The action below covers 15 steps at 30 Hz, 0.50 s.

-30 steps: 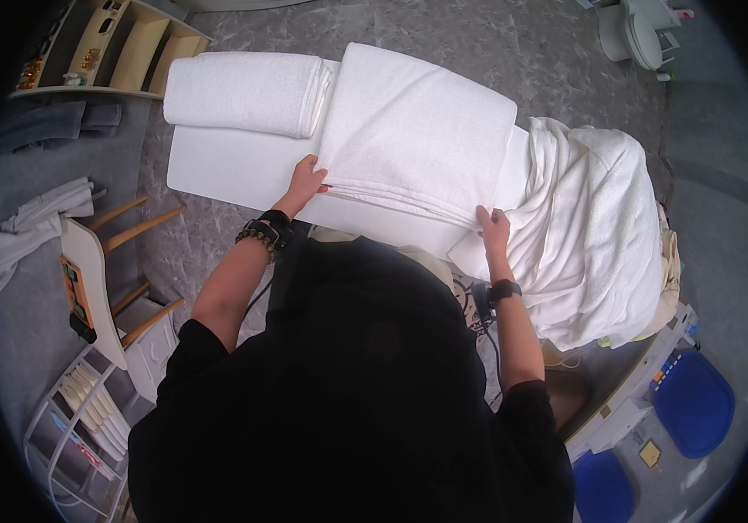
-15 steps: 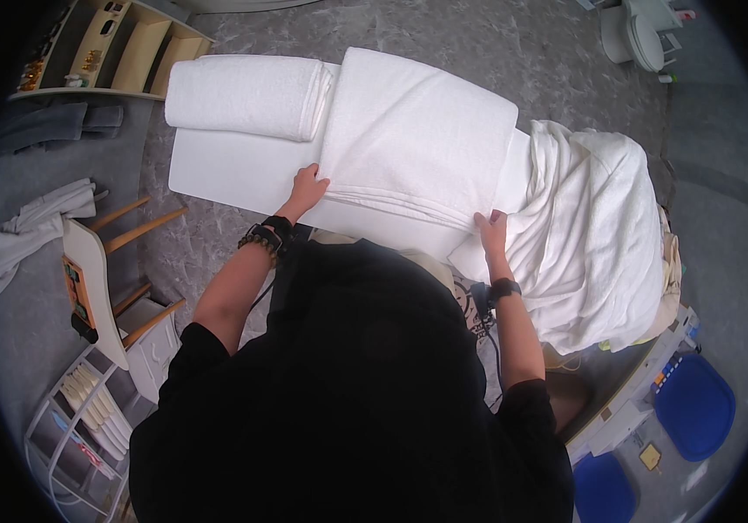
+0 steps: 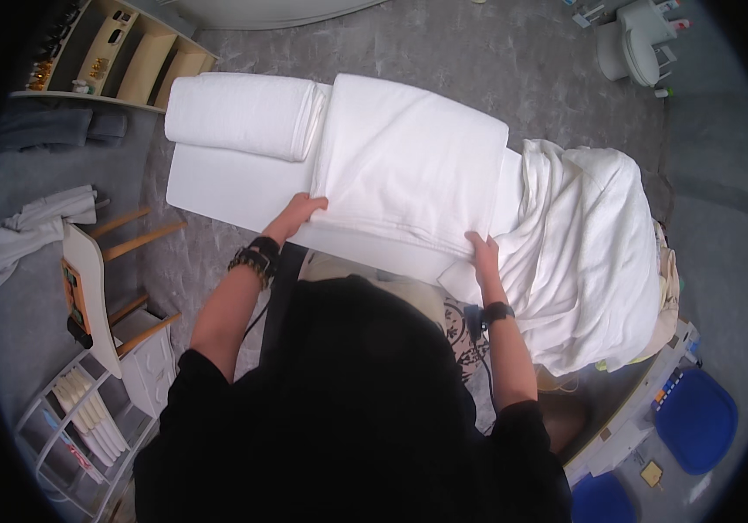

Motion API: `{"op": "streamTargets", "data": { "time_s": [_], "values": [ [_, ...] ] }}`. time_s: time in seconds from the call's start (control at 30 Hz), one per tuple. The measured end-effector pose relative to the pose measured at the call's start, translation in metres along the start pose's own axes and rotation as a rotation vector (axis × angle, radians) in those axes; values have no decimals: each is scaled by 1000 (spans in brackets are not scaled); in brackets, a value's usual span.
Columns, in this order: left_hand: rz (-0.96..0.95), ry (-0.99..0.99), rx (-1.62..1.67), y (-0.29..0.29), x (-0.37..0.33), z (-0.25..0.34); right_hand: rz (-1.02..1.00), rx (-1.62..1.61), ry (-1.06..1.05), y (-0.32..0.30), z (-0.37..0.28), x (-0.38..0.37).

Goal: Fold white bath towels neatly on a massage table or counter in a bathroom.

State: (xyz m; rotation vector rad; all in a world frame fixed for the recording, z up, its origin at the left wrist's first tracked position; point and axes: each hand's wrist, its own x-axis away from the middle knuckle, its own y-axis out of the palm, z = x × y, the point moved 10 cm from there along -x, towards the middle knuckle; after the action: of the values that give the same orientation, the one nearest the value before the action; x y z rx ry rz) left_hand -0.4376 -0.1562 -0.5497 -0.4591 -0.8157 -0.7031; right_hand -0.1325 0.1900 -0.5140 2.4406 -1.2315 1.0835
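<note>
The wide folded towel [image 3: 413, 157] lies on the white worktop [image 3: 230, 186], between a smaller folded towel [image 3: 239, 113] on the left and a heap of rumpled white cloth [image 3: 592, 253] on the right. Since half a second ago the view has tipped, so everything sits lower in it, and the layers along the towel's near edge, which stood out as separate lines, now look closer together and smoother. The left hand [image 3: 302, 212] has its grip closed on the near left corner, and the right hand [image 3: 484, 254] appears to pinch the near right one; how firmly, one cannot tell, as the undersides are hidden. For the work in hand, this suggests the edge is being drawn even, with little left to straighten there, though a slanting crease still crosses the top.
</note>
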Motion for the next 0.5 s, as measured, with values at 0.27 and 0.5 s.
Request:
{"op": "streamTargets", "data": {
  "time_s": [0.27,0.5],
  "values": [
    [-129,-49,317,19,92,-47,-81,-98,39,-22,65,68],
    [-168,-3,434,13,79,-122,-15,-111,137,-23,140,109]
  ]
}}
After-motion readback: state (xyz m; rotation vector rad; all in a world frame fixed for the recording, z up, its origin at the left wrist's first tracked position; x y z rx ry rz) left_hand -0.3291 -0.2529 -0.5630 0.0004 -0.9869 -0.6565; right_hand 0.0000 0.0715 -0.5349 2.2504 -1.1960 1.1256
